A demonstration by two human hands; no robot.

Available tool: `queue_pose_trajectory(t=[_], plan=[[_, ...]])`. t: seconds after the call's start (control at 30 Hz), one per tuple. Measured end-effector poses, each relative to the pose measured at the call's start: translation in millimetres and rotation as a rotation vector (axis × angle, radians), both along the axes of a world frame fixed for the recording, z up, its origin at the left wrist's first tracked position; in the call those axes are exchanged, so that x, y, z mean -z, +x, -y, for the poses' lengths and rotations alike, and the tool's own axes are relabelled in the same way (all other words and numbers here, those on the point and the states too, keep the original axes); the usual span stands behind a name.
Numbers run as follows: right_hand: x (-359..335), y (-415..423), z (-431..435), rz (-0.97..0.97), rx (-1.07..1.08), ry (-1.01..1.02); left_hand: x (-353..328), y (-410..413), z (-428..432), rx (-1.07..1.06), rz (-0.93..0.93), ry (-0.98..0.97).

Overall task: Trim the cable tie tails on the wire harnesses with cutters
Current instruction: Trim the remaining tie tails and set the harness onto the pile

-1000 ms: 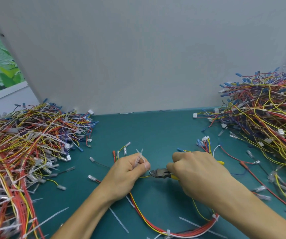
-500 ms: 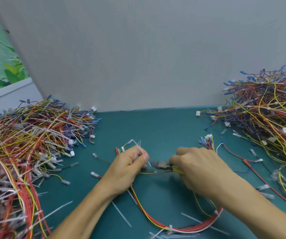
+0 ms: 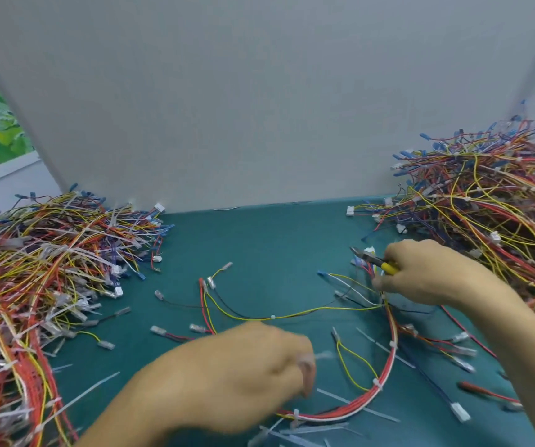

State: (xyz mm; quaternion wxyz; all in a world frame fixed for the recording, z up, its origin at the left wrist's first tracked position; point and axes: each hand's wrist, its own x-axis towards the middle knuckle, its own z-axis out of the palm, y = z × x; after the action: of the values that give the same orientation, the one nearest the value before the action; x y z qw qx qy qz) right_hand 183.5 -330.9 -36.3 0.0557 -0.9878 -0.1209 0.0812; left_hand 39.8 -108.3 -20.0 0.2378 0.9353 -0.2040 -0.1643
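The hands have sprung apart: the left hand (image 3: 237,375) has dropped back toward the body and swung outward, and the right hand (image 3: 427,272) has carried the cutters (image 3: 367,258) up and away, off to its own side. That says the snip is done, and the harness (image 3: 388,359) now lies loose on the teal surface (image 3: 276,240), its red bundle curving between the two hands and its thin yellow and black leads trailing out ahead of the left one. The right hand has its fingers wrapped round the yellow handles, nose pointing up and leftward, while its lower fingers touch the harness wires just beneath. The left hand is a blur (a pale streak shows at its thumb tip, possibly a severed tail), so whether it pinches anything I cannot tell. Cut tails (image 3: 361,408) lie scattered just beside and below that hand. Judging by this, the trimmed harness is headed for the heap (image 3: 485,204) beyond the right hand, and the next comes from the bristly pile (image 3: 50,269) outside the left.
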Motion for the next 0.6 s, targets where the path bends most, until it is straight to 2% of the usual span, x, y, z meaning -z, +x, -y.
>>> queue_pose_trajectory(t=[0.1, 0.2, 0.3, 0.43, 0.5, 0.6], plan=[[5, 1, -1, -0.040, -0.003, 0.013, 19, -2, 21, 0.021, -0.028, 0.157], [10, 0, -6, -0.088, 0.009, 0.041, 43, 1, 31, 0.070, -0.174, 0.317], [12, -1, -8, -0.095, 0.032, 0.045, 32, -3, 16, 0.073, -0.057, 0.166], [13, 1, -8, -0.108, 0.037, 0.061, 5, -2, -6, -0.018, -0.080, 0.023], [12, 3, -7, -0.117, 0.033, 0.081, 0, 4, -15, -0.099, -0.031, 0.092], [13, 4, -5, -0.143, 0.038, 0.137, 1, 11, -32, -0.287, -0.020, 0.345]])
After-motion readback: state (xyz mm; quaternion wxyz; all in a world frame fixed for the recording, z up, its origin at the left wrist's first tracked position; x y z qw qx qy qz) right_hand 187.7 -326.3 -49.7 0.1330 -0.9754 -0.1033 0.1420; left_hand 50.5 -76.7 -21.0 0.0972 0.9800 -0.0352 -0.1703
